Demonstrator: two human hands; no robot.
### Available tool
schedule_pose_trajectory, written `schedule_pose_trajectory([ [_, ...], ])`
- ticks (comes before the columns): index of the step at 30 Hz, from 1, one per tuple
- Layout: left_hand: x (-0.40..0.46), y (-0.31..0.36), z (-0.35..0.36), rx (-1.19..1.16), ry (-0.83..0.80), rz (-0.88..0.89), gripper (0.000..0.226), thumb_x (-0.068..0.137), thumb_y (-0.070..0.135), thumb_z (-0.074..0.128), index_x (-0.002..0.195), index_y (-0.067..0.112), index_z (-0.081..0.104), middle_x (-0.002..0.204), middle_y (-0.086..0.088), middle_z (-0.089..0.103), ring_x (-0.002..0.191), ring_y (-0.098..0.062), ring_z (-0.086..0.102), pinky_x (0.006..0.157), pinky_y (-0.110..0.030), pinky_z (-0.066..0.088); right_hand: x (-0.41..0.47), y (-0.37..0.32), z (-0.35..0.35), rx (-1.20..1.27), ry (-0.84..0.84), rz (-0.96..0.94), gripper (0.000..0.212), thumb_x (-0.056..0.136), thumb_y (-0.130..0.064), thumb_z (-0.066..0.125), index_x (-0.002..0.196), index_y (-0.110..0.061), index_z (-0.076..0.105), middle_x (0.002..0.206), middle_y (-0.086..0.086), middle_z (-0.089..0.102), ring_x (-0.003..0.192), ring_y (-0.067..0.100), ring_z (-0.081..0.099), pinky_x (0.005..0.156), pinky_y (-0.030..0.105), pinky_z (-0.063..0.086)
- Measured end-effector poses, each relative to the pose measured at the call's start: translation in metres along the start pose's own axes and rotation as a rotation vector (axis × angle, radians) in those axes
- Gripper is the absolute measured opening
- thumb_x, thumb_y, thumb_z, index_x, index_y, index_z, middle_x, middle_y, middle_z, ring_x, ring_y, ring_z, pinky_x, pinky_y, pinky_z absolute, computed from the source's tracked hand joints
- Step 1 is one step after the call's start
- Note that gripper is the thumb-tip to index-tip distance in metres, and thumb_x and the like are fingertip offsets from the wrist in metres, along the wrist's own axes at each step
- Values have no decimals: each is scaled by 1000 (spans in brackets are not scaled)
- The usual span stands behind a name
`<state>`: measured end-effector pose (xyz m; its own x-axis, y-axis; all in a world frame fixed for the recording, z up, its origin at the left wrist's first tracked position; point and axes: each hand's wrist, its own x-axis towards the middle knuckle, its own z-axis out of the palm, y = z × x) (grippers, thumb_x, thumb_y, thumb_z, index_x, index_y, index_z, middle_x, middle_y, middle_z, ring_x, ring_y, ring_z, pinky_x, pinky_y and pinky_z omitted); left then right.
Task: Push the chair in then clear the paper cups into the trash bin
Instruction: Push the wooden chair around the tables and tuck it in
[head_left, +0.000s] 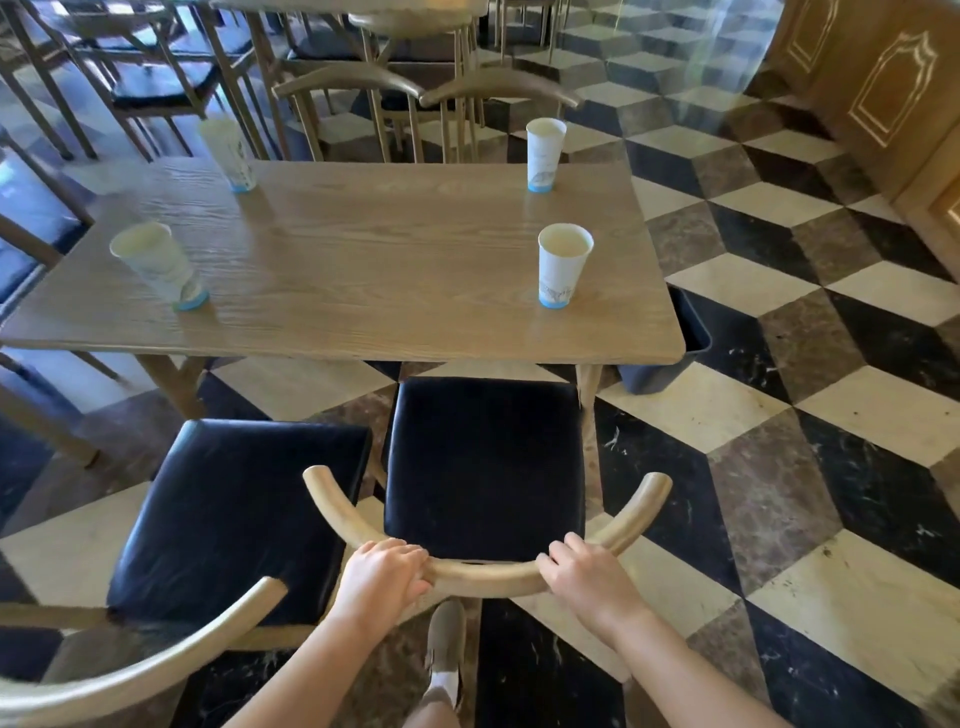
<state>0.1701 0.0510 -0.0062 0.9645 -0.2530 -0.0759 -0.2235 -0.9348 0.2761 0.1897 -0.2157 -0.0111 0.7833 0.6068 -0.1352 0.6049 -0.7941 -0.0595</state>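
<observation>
Both hands, left hand (387, 571) and right hand (589, 577), have fingers clamped on the chair (485, 574) backrest; four paper cups (563, 265) stand on the bench (363, 275) at twelve o'clock.

A wooden table (363, 270) stands on a floor (810, 415) of cream, brown and black cube-pattern tiles. A second black-cushioned chair (228, 514) sits near-left — angled outward. Further chairs (426, 104) line the far side; panelled wooden doors (883, 88) occupy the upper right.

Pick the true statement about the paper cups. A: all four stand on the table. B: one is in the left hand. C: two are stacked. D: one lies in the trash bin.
A: four separate paper cups stand upright on the table, and both hands grip the chair's backrest.
</observation>
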Motion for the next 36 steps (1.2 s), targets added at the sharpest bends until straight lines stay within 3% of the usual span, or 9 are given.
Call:
schedule_pose_trajectory([
  [5, 49, -20, -8, 12, 7, 61, 33, 46, 40, 89, 73, 27, 74, 73, 14, 72, 71, -5, 68, 65, -29, 57, 42, 27, -1, -25, -44, 39, 39, 40, 0, 85, 67, -17, 63, 58, -2, 56, 54, 15, 52, 39, 25, 45],
  [10, 104, -36, -14, 19, 3, 140, 33, 39, 43, 89, 63, 29, 71, 62, 18, 68, 60, -1, 64, 54, -17, 53, 82, 52, -10, -4, -35, 93, 44, 34, 0, 88, 67, -16, 64, 58, -2, 57, 53, 14, 53, 39, 24, 46],
  [14, 138, -49, -9, 26, -23, 171, 27, 45, 43, 86, 59, 31, 66, 56, 19, 62, 54, -1, 60, 48, -18, 51, 107, 74, -12, -25, -41, 98, 45, 31, -1, 89, 65, -15, 63, 57, 0, 57, 53, 16, 54, 37, 24, 44],
  [18, 149, -55, -1, 4, -51, 259, 24, 54, 45, 80, 62, 28, 65, 58, 16, 63, 55, -4, 61, 51, -19, 51, 107, 93, -1, -41, -83, 73, 44, 45, -3, 88, 81, -14, 66, 71, 1, 63, 65, 19, 58, 47, 30, 54],
  [22, 149, -54, -1, -22, -58, 301, 30, 46, 42, 86, 62, 25, 66, 59, 14, 65, 54, -5, 61, 48, -18, 50, 107, 95, -5, -44, -73, 38, 44, 44, -5, 88, 81, -13, 66, 69, 0, 62, 63, 18, 57, 45, 29, 52],
  [28, 144, -51, 1, 26, -25, 253, 34, 48, 41, 87, 71, 22, 72, 69, 10, 70, 64, -9, 67, 57, -24, 56, 106, 87, -12, -37, -33, 66, 46, 43, -1, 88, 83, -12, 70, 70, 0, 64, 62, 17, 58, 48, 26, 50],
  [33, 134, -46, -3, 17, -4, 198, 30, 51, 31, 88, 75, 21, 72, 74, 7, 72, 72, -13, 69, 64, -33, 58, 104, 74, -14, 37, -87, 182, 43, 52, -5, 86, 91, -13, 69, 80, 1, 67, 75, 18, 62, 63, 30, 57],
  [35, 128, -42, -4, 4, -12, 163, 32, 60, 31, 84, 88, 20, 72, 89, 6, 72, 86, -16, 68, 76, -33, 56, 104, 62, -20, 52, -114, 236, 39, 74, -8, 74, 111, -11, 63, 102, 5, 66, 98, 23, 59, 84, 34, 51],
  [36, 124, -38, -6, 29, -35, 154, 42, 67, 33, 80, 105, 18, 69, 107, 4, 69, 102, -18, 63, 89, -34, 50, 103, 55, -21, 55, -123, 269, 43, 82, -14, 66, 124, -11, 56, 116, 8, 62, 112, 26, 53, 96, 36, 44],
])
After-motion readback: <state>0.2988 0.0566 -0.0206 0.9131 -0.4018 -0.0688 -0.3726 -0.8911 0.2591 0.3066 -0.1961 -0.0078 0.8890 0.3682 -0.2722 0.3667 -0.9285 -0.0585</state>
